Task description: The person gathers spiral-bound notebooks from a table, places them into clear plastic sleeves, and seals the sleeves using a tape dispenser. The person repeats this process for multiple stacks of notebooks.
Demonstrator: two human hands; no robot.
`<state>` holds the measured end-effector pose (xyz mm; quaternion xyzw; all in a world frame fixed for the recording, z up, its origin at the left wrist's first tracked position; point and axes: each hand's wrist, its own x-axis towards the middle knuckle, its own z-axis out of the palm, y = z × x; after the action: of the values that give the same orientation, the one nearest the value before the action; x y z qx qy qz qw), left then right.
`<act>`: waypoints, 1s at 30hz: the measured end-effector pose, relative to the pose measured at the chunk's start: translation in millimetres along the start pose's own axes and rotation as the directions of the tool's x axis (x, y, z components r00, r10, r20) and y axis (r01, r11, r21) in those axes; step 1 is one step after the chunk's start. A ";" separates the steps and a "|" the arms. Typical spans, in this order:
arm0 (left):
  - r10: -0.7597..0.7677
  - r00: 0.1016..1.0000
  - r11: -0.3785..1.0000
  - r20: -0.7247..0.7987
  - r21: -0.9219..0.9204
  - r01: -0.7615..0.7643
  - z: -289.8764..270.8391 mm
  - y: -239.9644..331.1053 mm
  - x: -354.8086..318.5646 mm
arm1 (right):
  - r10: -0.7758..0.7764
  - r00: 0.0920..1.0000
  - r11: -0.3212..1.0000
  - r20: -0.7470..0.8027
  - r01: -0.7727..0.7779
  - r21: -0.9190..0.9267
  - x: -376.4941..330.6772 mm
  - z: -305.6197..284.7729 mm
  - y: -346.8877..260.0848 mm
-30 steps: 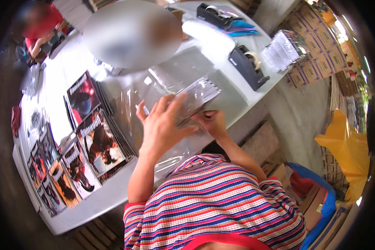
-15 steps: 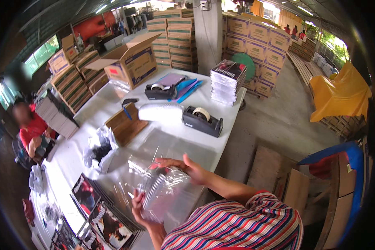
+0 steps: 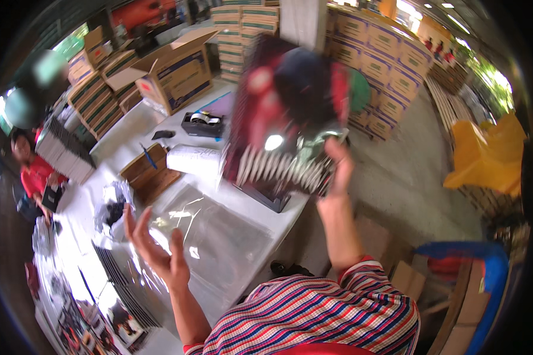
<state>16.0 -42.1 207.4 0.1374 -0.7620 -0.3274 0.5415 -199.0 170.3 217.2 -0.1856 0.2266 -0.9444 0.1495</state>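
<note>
My right hand is raised and grips the near right corner of a spiral notebook, thumb on top. Its red and dark cover is blurred and shiny, like clear plastic, and pale coil-like stripes run along the near edge. Whether it is one notebook or several, I cannot tell. My left hand is open, fingers spread, holding nothing. It is above the left side of a stack of clear plastic sleeves on the white table. Stacked notebooks are left of that hand, partly behind plastic.
A tape dispenser, a wooden tray and a white wrapped roll are on the table. An open carton stands at the far end. A person in red sits at the left. Stacked cartons stand beyond.
My right hand has lifted the notebook up and away from the sleeves, over the far right of the table. My left hand has left it and moved left, opening. The view has shifted.
</note>
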 end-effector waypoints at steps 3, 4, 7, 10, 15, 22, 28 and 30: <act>-0.283 0.946 0.929 0.160 0.293 0.228 -5.4 -19.4 -36.0 | -0.087 0.994 0.992 -0.065 0.080 -0.096 86.7 -18.6 -48.2; -0.347 0.921 0.903 0.178 0.329 0.277 -10.5 -26.0 -49.6 | -0.093 0.994 0.988 -0.051 0.086 -0.126 112.0 -28.5 -61.0; -0.573 0.813 0.794 0.098 0.310 0.523 -30.1 -37.6 -91.7 | -0.220 0.971 0.937 -0.096 0.183 -0.297 182.7 -89.4 -90.7; -0.618 0.785 0.658 -0.035 0.523 0.542 -58.3 -42.0 -136.7 | -0.289 0.913 0.880 -0.288 0.135 -0.454 216.7 -155.2 -70.1; -0.696 0.670 0.427 -0.258 0.601 0.676 -85.0 -21.6 -200.7 | -0.126 0.872 0.869 -0.474 -0.134 -0.477 208.9 -177.3 -58.3; -0.678 0.651 0.338 -0.342 0.641 0.689 -93.8 -12.9 -218.5 | -0.047 0.901 0.847 -0.432 -0.193 -0.495 214.3 -174.8 -53.4; -0.659 0.623 0.257 -0.421 0.652 0.713 -123.7 -2.2 -192.2 | -0.618 0.758 -0.133 0.208 0.160 -0.978 168.2 -110.4 -57.7; -0.609 0.623 0.238 -0.491 0.636 0.734 -143.1 -3.1 -200.0 | -0.699 0.380 -0.651 0.606 0.012 -0.759 152.2 -80.1 -65.0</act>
<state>221.7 18.2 86.9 0.6979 -0.6454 -0.1404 0.2767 -380.3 199.7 225.3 -0.0775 0.7305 -0.2779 -0.6189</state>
